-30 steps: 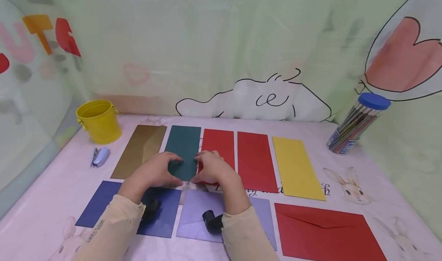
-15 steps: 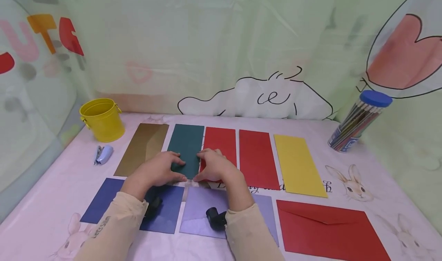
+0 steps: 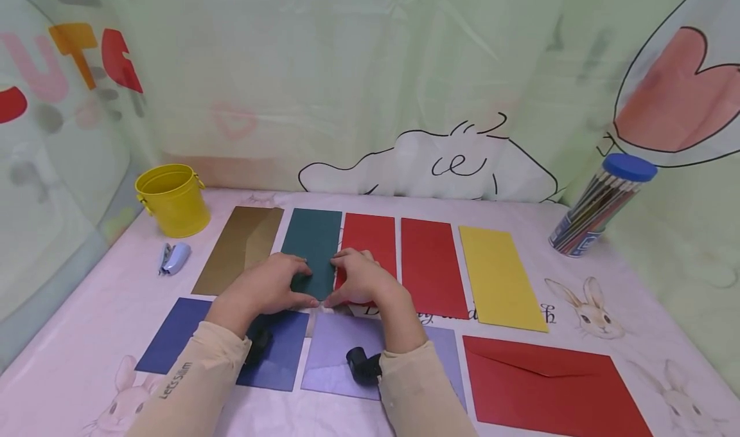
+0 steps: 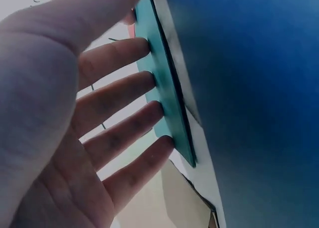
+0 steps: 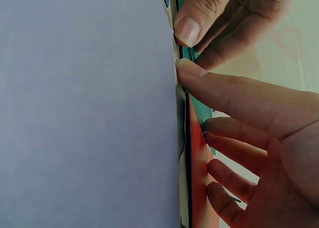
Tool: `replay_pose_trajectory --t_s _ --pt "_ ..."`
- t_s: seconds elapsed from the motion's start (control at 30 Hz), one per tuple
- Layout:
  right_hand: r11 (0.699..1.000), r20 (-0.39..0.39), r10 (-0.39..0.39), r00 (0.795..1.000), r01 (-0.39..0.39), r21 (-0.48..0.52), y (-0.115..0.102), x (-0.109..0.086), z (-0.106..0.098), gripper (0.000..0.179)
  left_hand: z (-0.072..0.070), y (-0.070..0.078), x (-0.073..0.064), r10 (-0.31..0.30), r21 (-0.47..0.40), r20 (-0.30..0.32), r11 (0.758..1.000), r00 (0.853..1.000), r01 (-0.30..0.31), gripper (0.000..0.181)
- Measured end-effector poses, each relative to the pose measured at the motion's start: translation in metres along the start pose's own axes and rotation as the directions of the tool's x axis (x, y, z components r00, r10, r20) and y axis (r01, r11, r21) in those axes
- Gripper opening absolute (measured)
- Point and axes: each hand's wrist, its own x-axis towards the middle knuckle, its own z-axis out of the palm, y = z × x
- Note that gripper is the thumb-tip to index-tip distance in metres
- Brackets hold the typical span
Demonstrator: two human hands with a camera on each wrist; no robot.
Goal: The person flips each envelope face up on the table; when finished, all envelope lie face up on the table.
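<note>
A dark green envelope lies flat in the back row of the table. My left hand rests its fingertips on that envelope's left part, the thumb at the near edge. From the other side, my right hand touches the green envelope's right edge and reaches over the neighbouring red envelope. Both thumbs nearly meet at the near edge. In the left wrist view, the left fingers lie nearly straight with their tips on the green surface. The right wrist view has the right thumb close below the left thumb.
A gold envelope, another red one and a yellow one share the back row. Blue, lilac and red envelopes lie nearer. A yellow bucket, lilac stapler and pencil tub stand around.
The left thumb has slid right along the near edge, closer to the right thumb. The whole view has shifted slightly; the envelopes keep their layout.
</note>
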Motion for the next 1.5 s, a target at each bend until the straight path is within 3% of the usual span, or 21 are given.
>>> replay_pose_trajectory --t_s 0.47,0.8,0.93,1.03,1.13,1.23,1.33,1.43,1.5 --pt "1.0 0.008 -0.004 1.0 0.004 -0.001 0.002 0.0 0.001 0.084 0.002 0.0 0.001 0.143 0.133 -0.036 0.982 0.989 -0.137 0.045" --pt "0.999 0.015 -0.004 1.0 0.003 0.034 0.005 0.0 -0.001 0.089 0.005 0.011 0.003 0.196 0.243 -0.057 0.954 0.979 -0.177 0.027" --pt "0.995 0.01 -0.01 1.0 0.009 0.097 0.007 0.0 -0.001 0.098 0.007 0.013 0.004 0.169 0.225 -0.081 0.963 0.982 -0.147 0.019" --pt "0.989 -0.004 -0.009 1.0 0.01 0.145 0.009 0.0 -0.002 0.103 0.006 0.014 0.005 0.101 0.168 -0.083 0.982 0.991 -0.086 0.037" --pt "0.985 -0.013 -0.006 1.0 0.008 0.173 0.01 0.0 -0.002 0.102 0.003 0.016 0.004 0.076 0.12 -0.12 0.991 0.99 -0.062 0.061" --pt "0.985 -0.014 -0.005 1.0 0.007 0.175 0.01 0.0 -0.002 0.099 -0.001 0.018 0.003 0.081 0.068 -0.219 0.995 0.972 -0.067 0.069" --pt "0.988 -0.015 0.002 1.0 0.001 0.157 0.009 0.0 -0.002 0.096 -0.007 0.02 0.001 0.074 0.032 -0.344 0.997 0.936 -0.067 0.068" --pt "0.992 -0.021 -0.005 1.0 0.008 0.13 0.007 -0.001 -0.001 0.092 -0.015 0.022 -0.003 0.006 -0.033 -0.438 0.999 0.899 -0.023 0.058" --pt "0.993 -0.029 -0.015 0.999 0.018 0.114 0.006 0.0 -0.001 0.09 -0.021 0.023 -0.005 -0.069 -0.112 -0.453 0.994 0.889 0.02 0.052"
